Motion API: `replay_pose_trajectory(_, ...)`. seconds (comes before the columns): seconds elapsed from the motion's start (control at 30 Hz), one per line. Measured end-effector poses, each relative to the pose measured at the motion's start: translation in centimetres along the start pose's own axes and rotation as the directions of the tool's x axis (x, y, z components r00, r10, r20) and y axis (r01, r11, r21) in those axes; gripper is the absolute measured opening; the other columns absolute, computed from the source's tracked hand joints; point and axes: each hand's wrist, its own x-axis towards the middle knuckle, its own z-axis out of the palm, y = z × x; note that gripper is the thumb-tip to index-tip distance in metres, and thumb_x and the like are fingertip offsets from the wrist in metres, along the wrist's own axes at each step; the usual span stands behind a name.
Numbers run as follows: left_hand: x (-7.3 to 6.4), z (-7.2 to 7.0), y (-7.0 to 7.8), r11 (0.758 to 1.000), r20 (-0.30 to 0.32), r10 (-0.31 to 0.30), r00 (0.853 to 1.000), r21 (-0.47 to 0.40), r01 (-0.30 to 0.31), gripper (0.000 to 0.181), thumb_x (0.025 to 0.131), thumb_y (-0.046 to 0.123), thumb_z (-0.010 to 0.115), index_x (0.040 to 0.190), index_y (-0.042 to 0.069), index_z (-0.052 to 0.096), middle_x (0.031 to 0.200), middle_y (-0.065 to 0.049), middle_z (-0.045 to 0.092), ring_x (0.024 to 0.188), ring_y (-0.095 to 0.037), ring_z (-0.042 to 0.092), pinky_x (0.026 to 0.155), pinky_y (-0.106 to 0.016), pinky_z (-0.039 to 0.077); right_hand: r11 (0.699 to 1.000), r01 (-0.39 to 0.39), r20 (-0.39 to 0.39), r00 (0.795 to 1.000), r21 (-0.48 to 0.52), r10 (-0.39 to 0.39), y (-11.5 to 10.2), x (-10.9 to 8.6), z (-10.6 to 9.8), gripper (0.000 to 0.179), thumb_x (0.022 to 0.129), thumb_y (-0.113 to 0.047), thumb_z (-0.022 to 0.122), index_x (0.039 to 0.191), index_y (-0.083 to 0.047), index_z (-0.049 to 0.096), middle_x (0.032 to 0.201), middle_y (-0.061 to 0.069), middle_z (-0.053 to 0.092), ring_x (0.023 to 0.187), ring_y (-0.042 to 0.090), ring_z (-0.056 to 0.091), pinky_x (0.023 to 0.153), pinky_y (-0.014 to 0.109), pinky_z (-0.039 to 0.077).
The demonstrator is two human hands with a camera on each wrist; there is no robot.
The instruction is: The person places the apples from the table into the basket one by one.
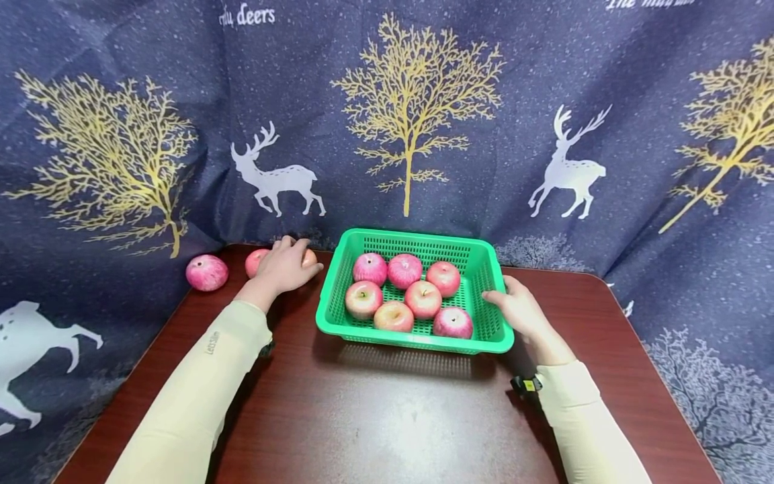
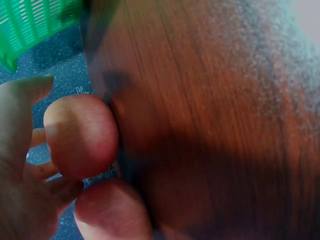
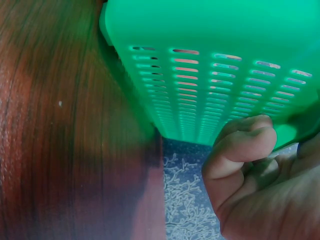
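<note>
A green plastic basket (image 1: 417, 344) stands on the table with several red and pink apples (image 1: 423, 300) in it. At its right end my right hand (image 1: 525, 310) grips the rim, thumb over the top; in the right wrist view its curled fingers (image 3: 242, 145) are against the outer wall. My left hand (image 1: 284, 265) is at the table's back left, over an apple (image 1: 309, 258). In the left wrist view that apple (image 2: 82, 135) lies between spread fingers and a thumb that stands off it. A second apple (image 1: 256, 262) sits beside the hand, partly hidden.
Another apple (image 1: 207, 273) rests at the table's left back corner. Dark blue cloth (image 1: 375, 181) printed with trees and deer hangs behind the brown table (image 1: 363, 417) and along its sides.
</note>
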Motion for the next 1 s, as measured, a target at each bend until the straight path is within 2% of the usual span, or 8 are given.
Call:
replay_pose_trajectory(0.23, 0.1, 0.7, -0.1, 1.0, 0.032, -0.004, 0.999, 0.012, 0.003, 0.08, 0.103, 0.056, 0.068, 0.164, 0.007, 0.048, 0.151, -0.03, 0.047, 0.137, -0.05, 0.048, 0.107, -0.069, 0.048, 1.0, -0.003, -0.001, 1.0, 0.01, 0.003, 0.0, 0.0, 0.1, 0.054, 0.108, -0.017, 0.065, 0.151, 0.013, 0.049, 0.14, 0.036, 0.064, 0.107, 0.037, 0.077, 0.089, 0.047, 0.065)
replay_pose_trajectory(0.43, 0.3, 1.3, 0.0, 0.997, 0.017, 0.024, 1.0, 0.067, -0.025, 0.076, 0.101, 0.052, 0.074, 0.157, 0.005, 0.053, 0.136, -0.03, 0.052, 0.124, -0.05, 0.052, 0.098, -0.068, 0.051, 1.0, 0.0, -0.002, 1.0, 0.012, 0.001, 0.0, 0.0, 0.1, 0.053, 0.108, -0.016, 0.065, 0.15, 0.013, 0.049, 0.139, 0.037, 0.064, 0.107, 0.038, 0.077, 0.088, 0.047, 0.065)
replay_pose_trajectory(0.53, 0.3, 1.4, 0.1, 0.995, 0.012, 0.032, 0.999, 0.094, -0.033, 0.077, 0.1, 0.051, 0.075, 0.157, 0.004, 0.052, 0.136, -0.032, 0.051, 0.124, -0.051, 0.053, 0.098, -0.068, 0.051, 1.0, -0.003, -0.001, 1.0, 0.007, 0.003, -0.1, 0.0, 0.1, 0.054, 0.108, -0.016, 0.065, 0.15, 0.013, 0.049, 0.14, 0.037, 0.064, 0.107, 0.038, 0.077, 0.088, 0.047, 0.065)
replay_pose_trajectory(1.0, 0.3, 2.1, 0.1, 0.989, 0.012, 0.037, 0.999, 0.146, -0.039, 0.078, 0.103, 0.044, 0.076, 0.16, 0.002, 0.044, 0.142, -0.035, 0.044, 0.13, -0.055, 0.047, 0.11, -0.068, 0.043, 1.0, -0.005, -0.008, 1.0, 0.003, 0.005, -0.2, -0.1, 0.1, 0.053, 0.108, -0.016, 0.065, 0.15, 0.013, 0.049, 0.139, 0.036, 0.064, 0.106, 0.037, 0.077, 0.088, 0.045, 0.065)
